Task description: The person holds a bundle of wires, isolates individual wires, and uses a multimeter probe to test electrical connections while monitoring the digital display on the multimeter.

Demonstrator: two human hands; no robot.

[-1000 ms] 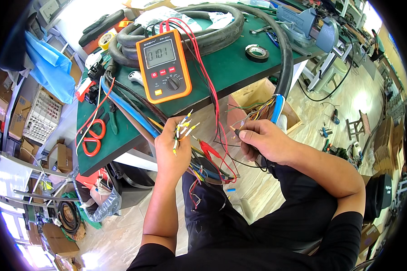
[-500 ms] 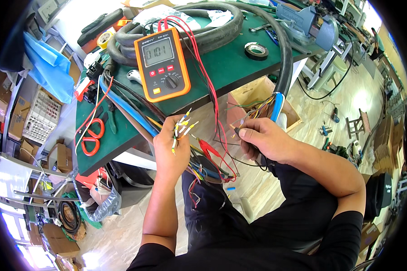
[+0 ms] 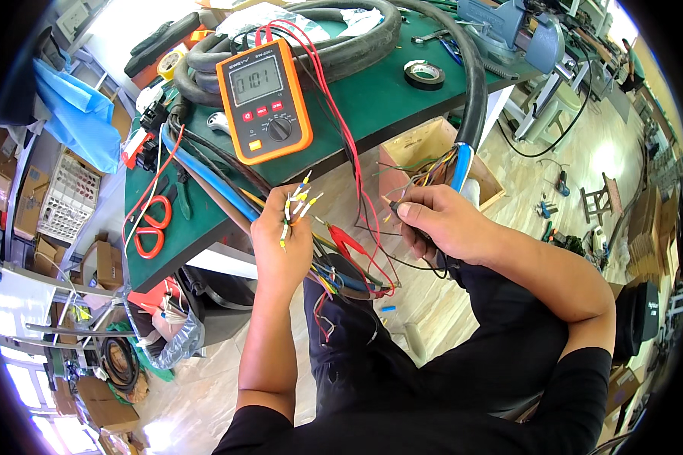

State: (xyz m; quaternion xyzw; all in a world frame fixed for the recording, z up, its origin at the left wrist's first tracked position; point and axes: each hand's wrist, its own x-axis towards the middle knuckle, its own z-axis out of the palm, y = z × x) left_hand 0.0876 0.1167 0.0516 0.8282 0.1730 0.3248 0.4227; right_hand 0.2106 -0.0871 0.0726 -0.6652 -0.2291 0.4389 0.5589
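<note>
Orange-cased meter (image 3: pixel 264 100): one, on the green bench (image 3: pixel 383 102), its screen showing a reading. All places below are taken from it.

Left hand (image 3: pixel 281 239): one, just nearer the person than the meter. Fingers curled around a fan of ferruled wires (image 3: pixel 299 206); at least five tips stand up, the exact count lost in overlap.

Right hand (image 3: pixel 439 220): one, nearer the person than the meter and well to its right. Thumb and forefinger pinch one dark lead (image 3: pixel 395 206) with a coppery tip; probe or bared wire, I cannot tell. Tip and fan stand apart.

Red clip (image 3: pixel 347 241): one, on the person's side of the meter, lower than both hands' fingertips. What it bites cannot be told.

Red leads (image 3: pixel 334 104): two, from the meter's top, falling past its right side.

Step in hand, as I judge it: fan presented, lead poised, no contact between them. A next move would seem to call for one ferrule singled out from its neighbours, and a steady tip.

Cable coil (image 3: pixel 372 49): one, black, behind the meter.

Black tape (image 3: pixel 417 82): one roll, to its right.

Yellow tape (image 3: pixel 170 64): one roll, left and behind.

Scissors (image 3: pixel 155 228): one pair, orange-handled, left and nearer the person.

Vise (image 3: pixel 542 45): one, blue, far right.

Wooden box (image 3: pixel 402 148): one, right, past the bench edge.
</note>
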